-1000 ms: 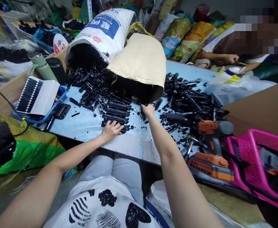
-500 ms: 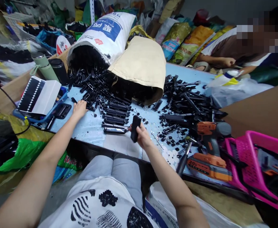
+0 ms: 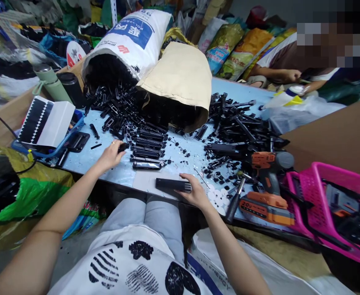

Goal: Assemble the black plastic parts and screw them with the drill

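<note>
Right hand (image 3: 195, 192): thumb and fingers closed around the slotted right end of a long black casing (image 3: 170, 184). The casing lies crosswise over the pale sheet (image 3: 141, 179) at the table's near edge, nearly level; I cannot tell whether its far end touches the sheet. Left hand (image 3: 110, 156): fingertips pinched on a small black piece (image 3: 123, 147), just left of the row. Its shape is mostly hidden by my fingers.

Row of long black parts (image 3: 149, 152): side by side beyond the casing, the nearest one glossy.

Containers, working outward. Tan sack (image 3: 180, 73): on its side, mouth towards me, interior dark with black contents, details unclear. White printed sack (image 3: 137, 41): lying beside it on the left, mouth also towards me; small black clips (image 3: 115, 108) spread from its opening onto the blue table (image 3: 106, 174). To the right of the tan sack, a loose heap of black parts (image 3: 238, 127).

Blue tray (image 3: 52, 153), left: holds a white card with black strips (image 3: 44, 123), propped at a tilt, and small items beneath, not identifiable. Pink basket (image 3: 313, 205), far right: contains a grey-and-orange tool (image 3: 341, 200) and dark objects. Between heap and basket stands an orange cordless drill (image 3: 267, 184), a hammer (image 3: 235, 200) just left of it.
</note>
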The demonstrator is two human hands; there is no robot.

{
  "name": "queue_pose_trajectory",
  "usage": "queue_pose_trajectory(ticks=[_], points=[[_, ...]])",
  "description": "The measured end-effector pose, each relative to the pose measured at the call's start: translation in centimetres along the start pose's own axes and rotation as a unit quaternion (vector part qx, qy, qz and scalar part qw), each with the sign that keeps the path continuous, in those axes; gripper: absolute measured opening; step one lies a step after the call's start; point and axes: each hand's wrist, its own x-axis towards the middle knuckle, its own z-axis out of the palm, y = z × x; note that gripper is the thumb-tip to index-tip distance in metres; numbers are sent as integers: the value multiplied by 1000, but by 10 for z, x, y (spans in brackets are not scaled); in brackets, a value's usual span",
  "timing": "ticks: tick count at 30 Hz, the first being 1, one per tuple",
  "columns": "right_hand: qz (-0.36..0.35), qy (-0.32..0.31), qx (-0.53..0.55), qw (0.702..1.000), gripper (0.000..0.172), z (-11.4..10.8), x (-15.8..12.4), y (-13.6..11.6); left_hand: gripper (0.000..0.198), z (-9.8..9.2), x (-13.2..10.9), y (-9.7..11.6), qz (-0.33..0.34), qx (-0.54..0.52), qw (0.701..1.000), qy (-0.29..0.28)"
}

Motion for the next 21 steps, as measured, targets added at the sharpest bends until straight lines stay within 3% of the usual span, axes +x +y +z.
queue_pose_trajectory(ticks=[3,7,10,14,15,17,21], points=[[-15,-28,-62,998,36,3,8,-5,33,1,-24,36,-14,-96,995,2],[-37,-72,-89,993,45,22,20,-25,42,20,-47,76,-31,-220,975,-13],[38,-38,96,994,43,46,32,-53,44,42,-57,102,-46,-307,950,-43],[167,-28,400,901,56,65,45,-82,43,59,-60,126,-59,-338,939,10],[173,-31,432,884,58,64,46,-85,42,59,-59,129,-54,-327,943,33],[161,-30,448,879,60,60,46,-84,39,56,-59,132,-34,-303,951,57],[107,-50,383,916,60,47,42,-73,36,47,-59,134,0,-267,962,54]])
